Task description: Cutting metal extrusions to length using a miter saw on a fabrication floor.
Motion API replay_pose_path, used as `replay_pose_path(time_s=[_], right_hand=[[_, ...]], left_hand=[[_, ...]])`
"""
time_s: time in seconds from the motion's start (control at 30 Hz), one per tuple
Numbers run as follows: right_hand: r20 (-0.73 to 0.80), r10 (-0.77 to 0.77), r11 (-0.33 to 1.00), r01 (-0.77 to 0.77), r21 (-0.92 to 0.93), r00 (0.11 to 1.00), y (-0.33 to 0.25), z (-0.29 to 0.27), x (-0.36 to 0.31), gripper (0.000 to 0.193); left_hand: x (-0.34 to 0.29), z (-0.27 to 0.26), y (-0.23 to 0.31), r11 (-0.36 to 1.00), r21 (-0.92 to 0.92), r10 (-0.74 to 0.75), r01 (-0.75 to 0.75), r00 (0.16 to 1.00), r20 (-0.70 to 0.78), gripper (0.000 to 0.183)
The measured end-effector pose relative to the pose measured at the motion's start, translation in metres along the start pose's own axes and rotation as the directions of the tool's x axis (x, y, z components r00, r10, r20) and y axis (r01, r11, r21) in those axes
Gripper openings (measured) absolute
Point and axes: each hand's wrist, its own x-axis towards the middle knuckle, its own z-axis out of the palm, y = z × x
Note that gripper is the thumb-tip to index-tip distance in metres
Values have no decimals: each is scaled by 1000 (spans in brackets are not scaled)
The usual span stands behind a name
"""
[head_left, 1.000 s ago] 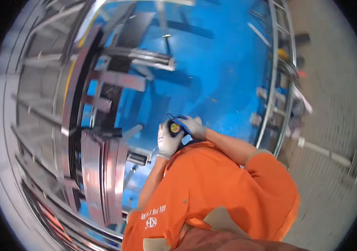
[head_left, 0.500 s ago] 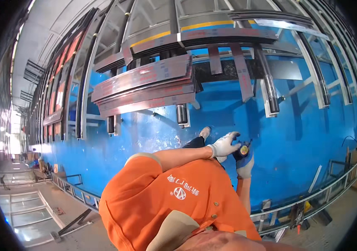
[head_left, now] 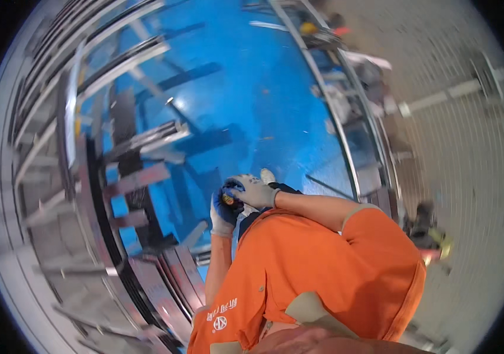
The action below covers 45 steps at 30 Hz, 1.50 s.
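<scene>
My gloved left hand [head_left: 222,219] is closed around a small dark rounded thing with a yellow disc [head_left: 228,200], perhaps a tape measure; motion blur hides its exact kind. From the right, my gloved right hand [head_left: 256,191] reaches across, its fingers curled over the same thing from above. The hands meet in front of my body, above the blue floor [head_left: 252,106]. Both gloves are pale, with blue on the left one's palm side. Part of the dark thing is covered by the fingers.
On the left a rack with long bars [head_left: 125,65] carries stacked metal strips [head_left: 166,289], the nearest beside my left forearm. A metal-framed rail [head_left: 334,121] runs along the right, with blurred items behind it. A shoe [head_left: 268,175] shows beyond my hands.
My view and body have swung to the right, so the rack now lies on the left. The dark thing was in my right hand; now my left hand grips it too.
</scene>
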Motion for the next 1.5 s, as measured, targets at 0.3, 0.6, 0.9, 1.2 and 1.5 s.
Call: replay_pose_path(time_s=[0.3,0.6,0.9,1.2,1.5], right_hand=[[-111,571,765,-477,433,814,44,-37,-134,34],[-370,752,644,-487,590,545,145,-46,-253,30],[-409,911,298,-603,740,-52,295,-43,-385,37],[-81,908,33,-123,992,-412,334,45,-506,21],[-156,952,184,85,979,-264,198,27,-504,30]], left_hand=[[1,62,-10,890,261,-454,373,776,438,29],[-14,131,-95,735,458,-635,500,744,207,30],[-22,181,-216,549,756,-632,355,768,99,23],[16,221,-296,243,838,-795,489,596,-117,27],[-36,219,-403,131,508,-947,-851,43,317,24]])
